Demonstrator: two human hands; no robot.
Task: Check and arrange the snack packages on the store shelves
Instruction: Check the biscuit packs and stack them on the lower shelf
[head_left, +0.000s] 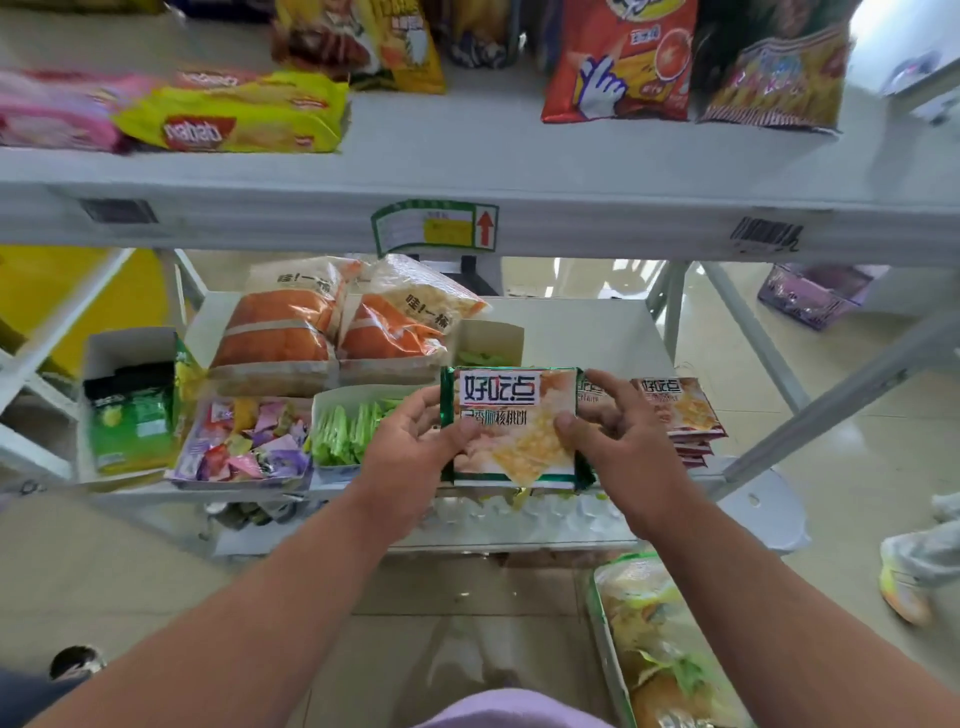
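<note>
Hands gripped a flat, glossy green-edged biscuit packet (514, 426) over the lower shelf (587, 332): left hand (410, 441) and right hand (618, 436) pinched its sides, thumbs on its face, beside a stack of matching packets (680, 410).

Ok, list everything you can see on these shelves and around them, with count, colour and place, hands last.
cookie pack: one, green-edged, held above lower shelf front
cookie stack: several, red-edged, lower shelf right
orange bags: two, orange and white, lower shelf back
candy tray: one, mixed pink, purple, yellow, lower shelf front
green sticks tray: one, white box, beside candy tray
green box: one, lower shelf left
yellow pack: one, upper shelf left
pink pack: one, upper shelf far left
red chip bag: one, upper shelf right
shelf label: one, green-bordered, upper shelf edge
left hand: holds cookie pack's left side
right hand: holds its right side
</note>
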